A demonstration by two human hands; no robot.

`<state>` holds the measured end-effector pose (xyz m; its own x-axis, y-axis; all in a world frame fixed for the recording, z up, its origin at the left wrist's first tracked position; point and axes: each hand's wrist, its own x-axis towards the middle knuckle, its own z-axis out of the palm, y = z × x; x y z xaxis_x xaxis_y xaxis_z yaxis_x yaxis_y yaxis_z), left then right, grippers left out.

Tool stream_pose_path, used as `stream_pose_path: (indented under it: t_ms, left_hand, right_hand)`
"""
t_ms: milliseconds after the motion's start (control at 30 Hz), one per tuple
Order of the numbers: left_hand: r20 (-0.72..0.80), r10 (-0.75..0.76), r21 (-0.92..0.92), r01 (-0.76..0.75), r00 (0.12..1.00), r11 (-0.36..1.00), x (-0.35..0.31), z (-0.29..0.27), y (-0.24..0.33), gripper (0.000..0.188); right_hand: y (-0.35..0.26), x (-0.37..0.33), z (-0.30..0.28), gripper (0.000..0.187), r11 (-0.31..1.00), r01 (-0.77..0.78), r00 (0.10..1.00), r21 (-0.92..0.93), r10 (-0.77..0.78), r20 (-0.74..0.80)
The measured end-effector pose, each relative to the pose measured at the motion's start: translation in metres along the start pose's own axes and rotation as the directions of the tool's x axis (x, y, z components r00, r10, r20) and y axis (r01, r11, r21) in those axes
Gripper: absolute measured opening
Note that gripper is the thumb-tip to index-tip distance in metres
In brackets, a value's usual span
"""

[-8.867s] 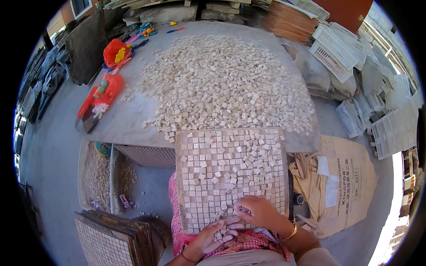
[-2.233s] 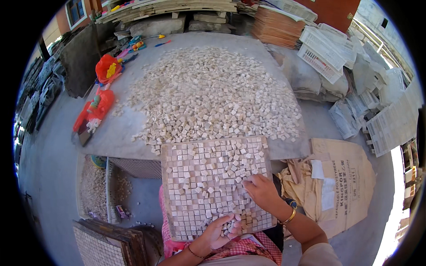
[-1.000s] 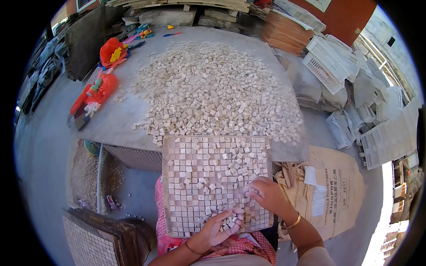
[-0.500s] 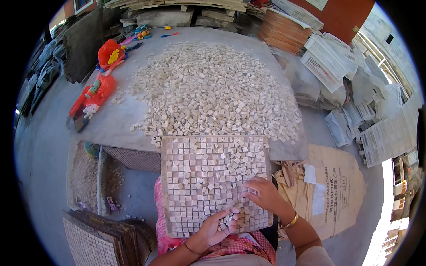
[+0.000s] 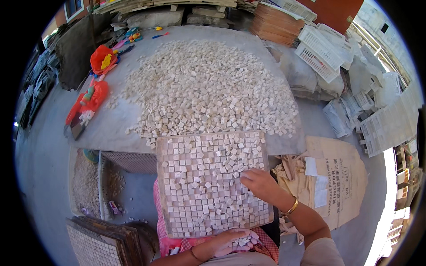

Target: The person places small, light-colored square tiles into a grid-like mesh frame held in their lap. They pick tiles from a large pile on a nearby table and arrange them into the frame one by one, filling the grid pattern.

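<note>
A square grid tray (image 5: 160, 190) lies before me, its front edge over my lap. Small pale stone mosaic tiles (image 5: 184, 206) fill many of its cells; several more lie loose on top, mainly at the middle and right. Below the tray's front edge, my left hand (image 5: 228, 243) is cupped around several loose tiles (image 5: 243, 240). My right hand (image 5: 262, 184) is over the tray's right side, fingertips pinched together and down at the tiles. What they pinch, if anything, is hidden.
A broad heap of tiles (image 5: 213, 84) covers the table (image 5: 106, 128) beyond the tray. Red plastic bags (image 5: 95, 95) with toys lie at its left. A stack of filled trays (image 5: 95, 241) stands lower left, a brown sack (image 5: 337, 177) at right, white crates (image 5: 319, 53) farther back.
My left hand has drawn back off the tray toward me, still cupping tiles. My right hand's fingers have closed into a pinch, slightly farther up the tray. Loose tiles now show where the left hand was.
</note>
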<state>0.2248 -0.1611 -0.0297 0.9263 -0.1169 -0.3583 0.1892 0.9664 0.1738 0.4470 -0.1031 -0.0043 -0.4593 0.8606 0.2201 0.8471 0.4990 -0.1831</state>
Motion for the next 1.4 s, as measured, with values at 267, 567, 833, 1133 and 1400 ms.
stream_pose_path:
  t_ms: [267,567,833,1133,1400]
  left_hand:
    - [0.044,-0.065,0.081,0.061,0.997,0.995,-0.005,0.012,-0.006,0.037]
    - [0.029,-0.057,0.051,0.055,0.998,0.997,-0.006,0.013,-0.004,0.036]
    - [0.03,-0.062,0.076,0.06,0.998,0.995,-0.001,0.012,-0.01,0.033]
    - [-0.235,0.321,-0.302,-0.382,0.918,0.873,-0.019,-0.003,0.015,0.032]
    - [-0.173,0.528,-0.61,-0.511,0.832,0.606,-0.079,-0.047,0.034,0.025]
  right_hand:
    - [0.017,0.01,-0.006,0.009,0.986,0.168,0.962,0.014,-0.167,0.216]
    - [0.023,0.026,-0.015,0.005,0.94,0.337,0.894,0.052,-0.337,0.295]
    - [0.03,0.015,-0.004,0.006,0.961,0.268,0.942,0.065,-0.276,0.193]
    - [-0.025,0.006,-0.028,0.02,0.873,0.13,0.989,0.471,-0.146,-0.003]
    - [-0.064,-0.024,-0.041,0.025,0.766,-0.209,0.97,0.608,0.241,0.03]
